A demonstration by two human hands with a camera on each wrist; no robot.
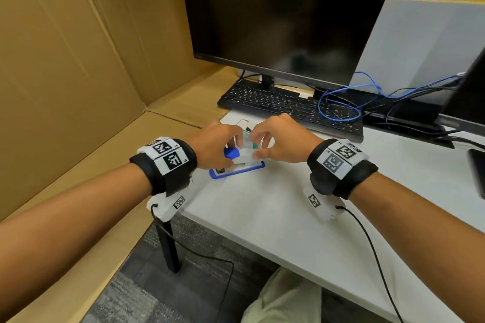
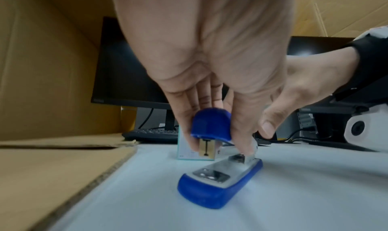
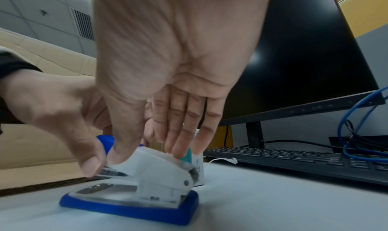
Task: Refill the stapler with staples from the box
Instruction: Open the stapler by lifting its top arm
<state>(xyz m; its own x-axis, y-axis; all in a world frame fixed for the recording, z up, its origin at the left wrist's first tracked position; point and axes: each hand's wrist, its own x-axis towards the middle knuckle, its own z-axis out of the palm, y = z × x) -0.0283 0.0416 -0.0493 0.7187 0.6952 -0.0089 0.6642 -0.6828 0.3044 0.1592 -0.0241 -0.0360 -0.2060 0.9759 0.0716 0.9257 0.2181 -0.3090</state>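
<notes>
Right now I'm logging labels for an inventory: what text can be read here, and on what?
"L5", as far as it can be read: on the left wristband, beside its lower square marker.
Print on the right wristband: too small to read.
Print on the staple box: blurred.
Logo on the monitor: too small.
Keys of the keyboard: too small.

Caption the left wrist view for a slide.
Left hand grips the blue stapler's raised top while the right hand reaches in beside it.
</notes>
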